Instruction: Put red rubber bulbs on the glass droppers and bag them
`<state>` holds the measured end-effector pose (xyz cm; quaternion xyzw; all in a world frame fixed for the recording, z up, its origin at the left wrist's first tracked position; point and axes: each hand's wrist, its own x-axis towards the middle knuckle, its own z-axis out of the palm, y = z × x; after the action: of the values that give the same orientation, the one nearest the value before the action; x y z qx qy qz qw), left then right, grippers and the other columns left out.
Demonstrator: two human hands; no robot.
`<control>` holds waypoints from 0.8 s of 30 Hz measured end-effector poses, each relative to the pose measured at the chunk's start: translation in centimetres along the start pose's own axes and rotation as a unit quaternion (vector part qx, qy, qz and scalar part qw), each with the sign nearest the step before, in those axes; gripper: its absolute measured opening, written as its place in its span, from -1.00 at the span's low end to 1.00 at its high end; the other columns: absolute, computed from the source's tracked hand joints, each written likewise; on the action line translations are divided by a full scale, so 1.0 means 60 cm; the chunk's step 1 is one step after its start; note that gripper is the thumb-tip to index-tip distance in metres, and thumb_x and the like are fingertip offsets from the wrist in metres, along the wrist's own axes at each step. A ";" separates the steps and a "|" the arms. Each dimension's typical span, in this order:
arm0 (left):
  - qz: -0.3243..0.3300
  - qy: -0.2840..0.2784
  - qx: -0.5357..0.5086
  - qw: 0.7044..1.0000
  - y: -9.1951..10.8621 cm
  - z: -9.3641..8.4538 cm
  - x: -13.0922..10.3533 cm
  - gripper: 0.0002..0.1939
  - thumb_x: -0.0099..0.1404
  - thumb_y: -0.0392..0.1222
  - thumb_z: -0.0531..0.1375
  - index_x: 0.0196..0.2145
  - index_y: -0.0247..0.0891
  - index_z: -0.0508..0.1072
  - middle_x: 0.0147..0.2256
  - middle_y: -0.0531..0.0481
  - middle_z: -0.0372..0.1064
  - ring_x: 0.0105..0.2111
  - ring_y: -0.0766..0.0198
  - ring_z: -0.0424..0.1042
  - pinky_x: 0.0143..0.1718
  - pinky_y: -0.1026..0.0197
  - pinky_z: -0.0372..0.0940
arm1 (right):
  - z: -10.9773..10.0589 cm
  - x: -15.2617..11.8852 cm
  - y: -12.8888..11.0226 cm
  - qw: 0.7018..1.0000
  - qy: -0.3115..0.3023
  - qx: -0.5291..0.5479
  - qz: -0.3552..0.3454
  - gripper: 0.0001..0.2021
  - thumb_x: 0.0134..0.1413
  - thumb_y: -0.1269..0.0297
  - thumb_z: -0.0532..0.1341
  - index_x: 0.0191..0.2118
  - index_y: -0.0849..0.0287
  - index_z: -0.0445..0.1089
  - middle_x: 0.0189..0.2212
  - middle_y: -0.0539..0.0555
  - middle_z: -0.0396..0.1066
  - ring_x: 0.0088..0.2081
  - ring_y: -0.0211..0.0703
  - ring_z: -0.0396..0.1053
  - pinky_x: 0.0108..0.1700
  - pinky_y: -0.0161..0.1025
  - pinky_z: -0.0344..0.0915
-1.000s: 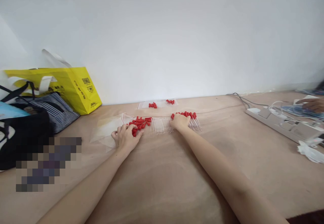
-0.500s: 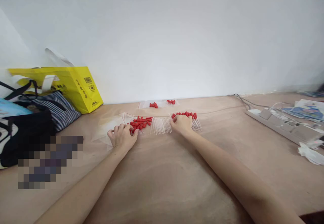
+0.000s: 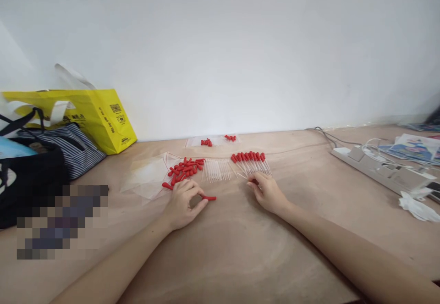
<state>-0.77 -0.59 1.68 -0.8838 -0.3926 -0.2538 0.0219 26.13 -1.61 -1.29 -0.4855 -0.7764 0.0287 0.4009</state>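
My left hand [image 3: 185, 203] pinches a small red piece [image 3: 210, 198] between thumb and fingers, just above the tabletop. Behind it lies a pile of red pieces [image 3: 185, 170] on a clear plastic bag [image 3: 147, 175]. My right hand [image 3: 268, 193] is closed on a thin white stick [image 3: 242, 174], which points up and left from the fingertips. A row of bare white sticks [image 3: 217, 170] lies between the pile and my right hand. Beyond my right hand, several sticks with red tips [image 3: 250, 156] lie side by side.
Another clear bag [image 3: 217, 141] with small red pieces lies by the wall. On the left stand a yellow bag [image 3: 103, 120], a striped pouch [image 3: 77, 150] and a black bag [image 3: 34, 185]. A power strip [image 3: 378, 168] with cables and papers [image 3: 415, 147] lie right.
My left hand has moved right and nearer from the pile, now with a red piece. My right hand has come back from the red-tipped row and holds a stick.
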 end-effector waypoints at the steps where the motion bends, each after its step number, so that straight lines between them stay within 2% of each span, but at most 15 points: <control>1: 0.001 -0.012 -0.002 1.000 0.005 0.003 0.001 -0.87 0.14 -0.16 0.07 -0.45 -0.22 0.38 -0.41 0.01 0.32 -0.32 0.21 0.26 -0.22 0.11 0.10 | 0.003 0.001 -0.002 1.000 -0.003 0.000 -0.008 -0.89 0.06 0.44 0.00 -0.35 0.20 0.24 -0.43 0.06 0.35 -0.39 -0.22 0.27 -0.30 -0.26 0.12; 3: -0.005 -0.026 -0.006 1.000 0.014 0.007 0.002 -0.89 0.11 -0.22 0.08 -0.40 -0.20 0.40 -0.36 0.01 0.34 -0.29 0.19 0.27 -0.18 0.06 0.08 | 0.009 0.001 -0.005 0.999 -0.017 0.000 -0.029 -0.84 0.07 0.47 -0.02 -0.26 0.20 0.26 -0.38 0.07 0.37 -0.36 -0.21 0.28 -0.24 -0.22 0.11; 5: -0.001 -0.037 -0.014 0.999 0.020 0.010 0.002 -0.80 0.09 -0.24 0.10 -0.29 -0.18 0.42 -0.27 -0.01 0.35 -0.24 0.17 0.28 -0.14 0.03 0.05 | 0.015 0.000 -0.009 0.998 -0.034 -0.001 -0.049 -0.77 0.08 0.50 -0.04 -0.18 0.19 0.26 -0.35 0.08 0.37 -0.33 -0.20 0.29 -0.20 -0.19 0.09; 8: 0.022 -0.051 -0.031 0.998 0.023 0.017 0.004 -0.78 0.13 -0.18 0.11 -0.24 -0.12 0.44 -0.20 -0.01 0.36 -0.18 0.15 0.27 -0.10 0.02 0.02 | 0.023 -0.002 -0.016 0.996 -0.061 -0.003 -0.071 -0.75 0.09 0.50 -0.04 -0.17 0.17 0.28 -0.36 0.08 0.36 -0.30 -0.20 0.27 -0.17 -0.18 0.07; 11: 0.030 -0.043 -0.034 0.998 0.025 0.024 0.006 -0.83 0.20 -0.14 0.08 -0.33 -0.09 0.47 -0.25 0.04 0.40 -0.21 0.19 0.30 -0.13 0.04 0.00 | 0.028 -0.003 -0.029 0.993 -0.079 0.002 -0.084 -0.80 0.09 0.48 -0.02 -0.24 0.19 0.30 -0.35 0.08 0.34 -0.29 -0.19 0.25 -0.19 -0.21 0.07; 17: -0.018 0.011 -0.027 0.999 0.028 0.030 0.008 -0.86 0.24 -0.17 0.06 -0.34 -0.15 0.41 -0.41 0.09 0.42 -0.35 0.26 0.32 -0.21 0.09 -0.05 | 0.031 -0.005 -0.051 0.991 -0.093 0.018 -0.094 -0.82 0.11 0.45 -0.03 -0.23 0.19 0.27 -0.37 0.05 0.35 -0.34 -0.24 0.25 -0.21 -0.22 0.05; 24: -0.031 0.010 -0.054 0.998 0.027 0.033 0.011 -0.88 0.23 -0.17 0.06 -0.35 -0.15 0.39 -0.44 0.13 0.40 -0.39 0.30 0.32 -0.20 0.11 -0.08 | 0.034 -0.004 -0.055 0.991 -0.087 0.019 -0.095 -0.83 0.13 0.43 -0.03 -0.25 0.20 0.28 -0.39 0.05 0.36 -0.35 -0.25 0.26 -0.21 -0.24 0.03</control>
<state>1.61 -0.82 0.52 -0.8684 -0.4054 -0.2841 -0.0299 22.43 -2.85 -1.41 -0.3976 -0.8503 0.0476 0.3415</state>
